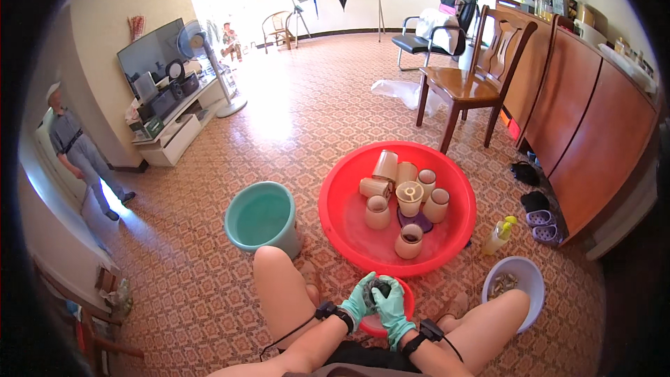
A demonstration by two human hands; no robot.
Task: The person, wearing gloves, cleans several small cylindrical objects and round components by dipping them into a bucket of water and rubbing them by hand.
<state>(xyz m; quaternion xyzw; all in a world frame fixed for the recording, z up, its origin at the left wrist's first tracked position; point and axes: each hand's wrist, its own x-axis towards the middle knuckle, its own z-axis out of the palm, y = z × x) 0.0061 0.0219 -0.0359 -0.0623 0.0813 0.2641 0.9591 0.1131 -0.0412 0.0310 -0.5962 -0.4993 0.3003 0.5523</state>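
Note:
Both my hands wear mint-green rubber gloves. My left hand (358, 301) and my right hand (391, 308) close from either side around a dark, rounded thing (379, 287), its kind not clear. They hold it above a small red basin (407, 300) between my feet. Just beyond stands a large red basin (333, 241) with some cloudy water. Several beige, tapered lampshades (377, 213) are inside it, most upright and at least one on its side. Among them lies a purple cloth (417, 221).
To the left stands a teal bucket (261, 243) of water. At right are a pale purple basin (538, 293) with small pieces in it, a spray bottle (497, 237) and clogs (543, 227). Farther off are a wooden chair (467, 87), a fan (216, 73) and a standing person (77, 143).

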